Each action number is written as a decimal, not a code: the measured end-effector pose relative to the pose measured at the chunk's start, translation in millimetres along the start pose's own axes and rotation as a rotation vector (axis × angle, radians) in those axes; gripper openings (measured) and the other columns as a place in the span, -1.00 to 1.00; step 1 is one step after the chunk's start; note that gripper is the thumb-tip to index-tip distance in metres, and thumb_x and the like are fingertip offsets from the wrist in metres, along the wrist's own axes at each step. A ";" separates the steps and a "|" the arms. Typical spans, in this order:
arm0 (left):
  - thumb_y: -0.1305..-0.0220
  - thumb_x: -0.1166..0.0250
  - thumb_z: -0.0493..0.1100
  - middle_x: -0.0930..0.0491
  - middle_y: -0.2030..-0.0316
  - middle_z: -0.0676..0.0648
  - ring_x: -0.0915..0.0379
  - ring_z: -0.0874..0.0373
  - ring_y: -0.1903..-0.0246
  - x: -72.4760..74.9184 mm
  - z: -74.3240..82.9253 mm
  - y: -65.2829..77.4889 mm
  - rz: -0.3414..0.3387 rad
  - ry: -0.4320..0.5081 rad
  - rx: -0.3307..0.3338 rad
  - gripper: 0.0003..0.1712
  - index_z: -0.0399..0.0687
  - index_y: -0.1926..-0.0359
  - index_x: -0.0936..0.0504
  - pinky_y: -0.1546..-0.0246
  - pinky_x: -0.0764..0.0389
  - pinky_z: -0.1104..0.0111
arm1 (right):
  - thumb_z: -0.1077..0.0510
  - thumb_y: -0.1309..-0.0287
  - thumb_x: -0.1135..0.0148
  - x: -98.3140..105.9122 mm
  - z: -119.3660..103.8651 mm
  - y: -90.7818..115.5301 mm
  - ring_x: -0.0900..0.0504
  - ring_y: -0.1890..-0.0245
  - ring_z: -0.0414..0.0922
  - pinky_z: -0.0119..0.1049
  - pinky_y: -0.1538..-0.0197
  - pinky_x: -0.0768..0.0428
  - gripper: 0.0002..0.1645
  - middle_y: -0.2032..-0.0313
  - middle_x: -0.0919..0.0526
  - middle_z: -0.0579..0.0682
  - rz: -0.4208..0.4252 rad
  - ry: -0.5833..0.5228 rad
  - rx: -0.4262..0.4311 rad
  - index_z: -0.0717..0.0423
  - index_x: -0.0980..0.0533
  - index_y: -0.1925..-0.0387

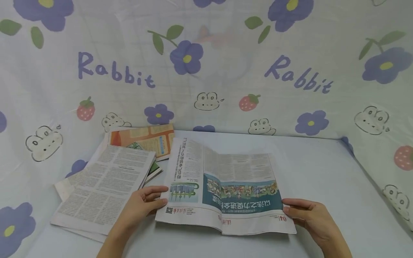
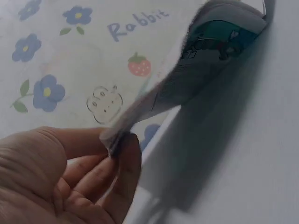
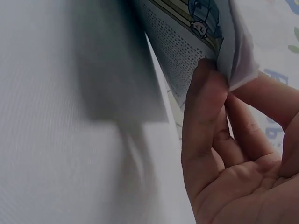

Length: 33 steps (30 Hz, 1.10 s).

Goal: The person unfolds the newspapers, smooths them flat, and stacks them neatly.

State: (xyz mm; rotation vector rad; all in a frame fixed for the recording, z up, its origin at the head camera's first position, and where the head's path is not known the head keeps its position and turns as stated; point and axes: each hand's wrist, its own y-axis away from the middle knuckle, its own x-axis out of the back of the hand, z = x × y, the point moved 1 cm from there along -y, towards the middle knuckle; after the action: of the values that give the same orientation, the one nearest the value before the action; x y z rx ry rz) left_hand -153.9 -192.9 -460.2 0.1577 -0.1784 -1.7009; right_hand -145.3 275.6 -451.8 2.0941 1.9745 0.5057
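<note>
Two bare hands have one newspaper between them: the left hand (image 1: 142, 206) pinches its left edge near the lower corner, thumb against fingers, and the right hand (image 1: 311, 216) does the same on the right edge. Both grips are narrow, just paper in them.

The paper itself, a spread grey-white newspaper with a teal illustrated banner (image 1: 246, 168), sits mid-bench, near edge toward the person, banner lettering upside down from this side. Both wrist views show the held edges lifted, with shadow underneath. There's a crease down the middle; can't tell if it touches the white bench (image 1: 326, 179).

My two cents: newsprint is floppy, so I'd keep the pinch light, hold both corners level, and put just enough outward tension on it to calm that middle crease. Pull hard and it'd probably tear; bring the hands together and it'd likely buckle.

Further left, well clear of the right hand, a folded grey text-covered newspaper (image 1: 109, 182) overlaps an orange printed sheet (image 1: 142, 138), the patterned rabbit-and-flower cloth (image 1: 226, 75) behind.
</note>
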 end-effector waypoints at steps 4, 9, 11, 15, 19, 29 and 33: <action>-0.18 -0.45 -0.25 -0.64 0.05 -0.27 -0.63 -0.05 0.16 8.1 -11.2 -3.8 -0.005 0.007 0.024 -0.45 -0.31 -0.18 -0.55 0.22 -0.64 0.25 | 0.24 -0.02 -0.51 9.7 4.0 -2.7 -0.61 0.22 -0.10 -0.24 0.15 -0.60 -0.65 0.20 -0.70 -0.05 0.000 -0.015 -0.030 0.19 -0.70 0.10; -0.17 -0.45 -0.25 -0.65 0.08 -0.25 -0.64 -0.04 0.15 11.1 -15.6 -6.9 -0.009 0.003 0.041 -0.43 -0.33 -0.19 -0.54 0.20 -0.64 0.26 | 0.26 0.01 -0.52 14.1 7.3 -4.5 -0.62 0.23 -0.08 -0.24 0.17 -0.60 -0.61 0.19 -0.70 -0.02 0.009 -0.003 -0.053 0.24 -0.68 0.08; -0.16 -0.46 -0.25 -0.66 0.09 -0.24 -0.64 -0.03 0.15 11.1 -16.4 -7.2 0.003 0.000 0.052 -0.43 -0.33 -0.18 -0.54 0.19 -0.64 0.26 | 0.26 0.02 -0.53 14.6 8.2 -5.1 -0.62 0.22 -0.06 -0.23 0.17 -0.61 -0.58 0.18 -0.70 0.00 0.008 0.005 -0.053 0.27 -0.67 0.07; -0.14 -0.47 -0.26 -0.67 0.12 -0.22 -0.64 -0.01 0.17 11.0 -17.3 -7.5 0.034 -0.007 0.065 -0.43 -0.32 -0.17 -0.56 0.18 -0.63 0.30 | 0.26 0.02 -0.52 15.3 9.0 -6.2 -0.62 0.22 -0.05 -0.23 0.17 -0.62 -0.56 0.16 -0.69 0.03 0.003 0.011 -0.047 0.31 -0.65 0.05; -0.14 -0.46 -0.28 -0.68 0.13 -0.22 -0.64 -0.02 0.18 10.5 -17.2 -7.8 0.037 -0.004 0.067 -0.43 -0.34 -0.17 -0.55 0.18 -0.63 0.29 | 0.28 0.01 -0.51 16.5 9.1 -6.9 -0.63 0.23 -0.06 -0.23 0.17 -0.62 -0.60 0.17 -0.70 0.04 0.002 0.003 -0.050 0.30 -0.66 0.07; -0.13 -0.47 -0.29 -0.67 0.10 -0.24 -0.65 -0.03 0.17 12.5 -18.0 -8.0 0.025 0.012 0.063 -0.42 -0.39 -0.17 -0.54 0.19 -0.65 0.26 | 0.29 0.01 -0.50 17.6 9.9 -6.3 -0.62 0.24 -0.05 -0.23 0.19 -0.62 -0.66 0.19 -0.70 0.04 -0.005 0.005 -0.050 0.28 -0.69 0.13; -0.13 -0.47 -0.30 -0.68 0.12 -0.22 -0.65 -0.02 0.18 14.0 -17.1 -6.8 0.012 0.014 0.064 -0.42 -0.39 -0.17 -0.54 0.20 -0.65 0.25 | 0.29 0.06 -0.53 17.7 10.3 -6.6 -0.63 0.24 -0.04 -0.24 0.18 -0.62 -0.64 0.17 -0.70 0.05 0.004 0.003 -0.054 0.27 -0.70 0.14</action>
State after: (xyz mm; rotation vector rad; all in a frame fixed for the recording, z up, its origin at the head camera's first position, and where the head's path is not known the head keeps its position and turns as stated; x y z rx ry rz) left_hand -158.8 -206.3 -478.4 0.2161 -0.2229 -1.6829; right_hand -146.7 294.5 -462.1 2.0660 1.9371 0.5574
